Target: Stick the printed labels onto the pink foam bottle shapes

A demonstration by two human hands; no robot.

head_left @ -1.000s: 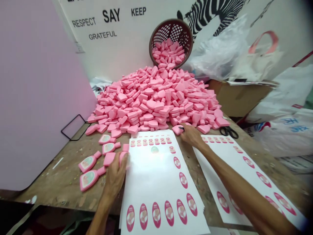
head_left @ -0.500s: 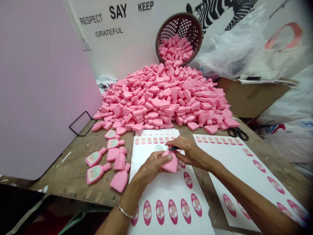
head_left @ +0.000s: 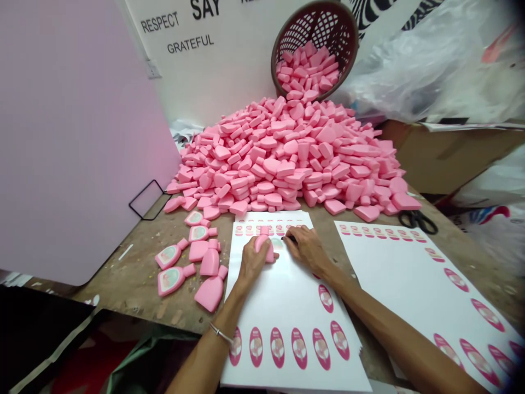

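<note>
My left hand [head_left: 253, 260] is closed around a small flat pink bottle [head_left: 264, 247], its neck pointing away from me, above a sticker sheet [head_left: 279, 295]. My right hand [head_left: 305, 247] rests on that same sheet with bent fingers, beside a pale green round label [head_left: 277, 244]. A small dark tool [head_left: 284, 238] shows at its fingertips, mostly hidden by them. Pink oval stickers [head_left: 299, 348] line the sheet's lower and right edges. To the left lie several pink bottles [head_left: 210, 293], some bearing a pale green label [head_left: 169, 279].
A big heap of pink bottles [head_left: 283, 158] spills from a tipped brown basket [head_left: 348, 52]. A second sticker sheet [head_left: 394, 279] lies right, with black scissors [head_left: 418, 221] behind it. Left stand a pink panel [head_left: 86, 137] and a black wire frame [head_left: 143, 205]. A cardboard box [head_left: 443, 153] is back right.
My right hand has moved off the bottle and down onto the sheet by the green label. My left hand has turned the bottle and shifted it left. The view has tilted slightly down and left.
</note>
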